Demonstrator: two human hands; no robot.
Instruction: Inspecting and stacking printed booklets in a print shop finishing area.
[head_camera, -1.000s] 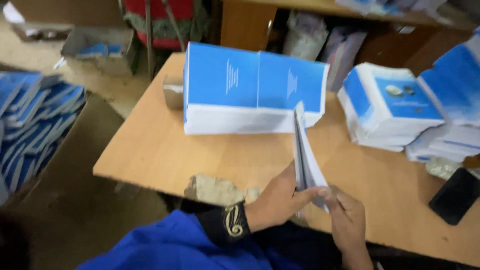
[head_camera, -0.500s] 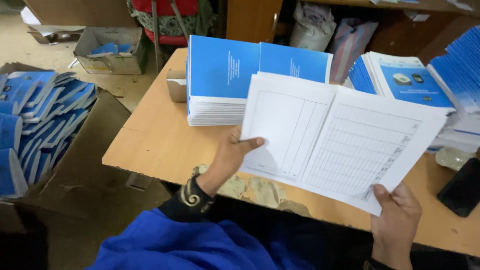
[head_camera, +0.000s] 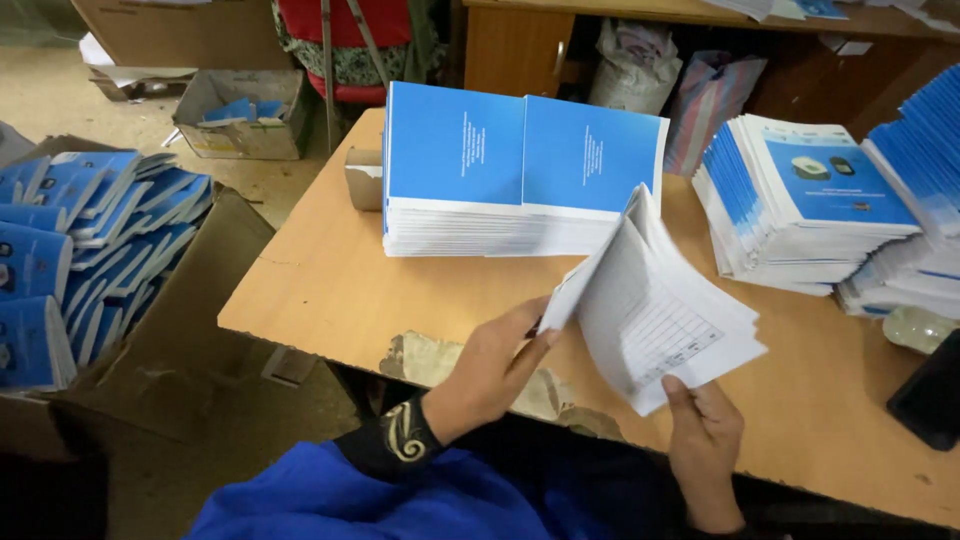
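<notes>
Now you're working at the wooden table (head_camera: 330, 290), and everything sits relative to it. Off its left edge, a cardboard box (head_camera: 190, 300) holds blue booklets. At its back edge lies the big blue-covered stack (head_camera: 520, 170); toward its right end, more stacks (head_camera: 800, 200). Over its near edge you hold a white ruled booklet (head_camera: 660, 310), half folded, pages fanning. Your left hand (head_camera: 490, 370) pinches the folded spine side, fingers closed on the paper; your right hand (head_camera: 705, 440) grips the bottom corner, thumb on top. You seem to be mid-fold. Closing it likely calls for aligning the page edges squarely and pressing the crease flat.
</notes>
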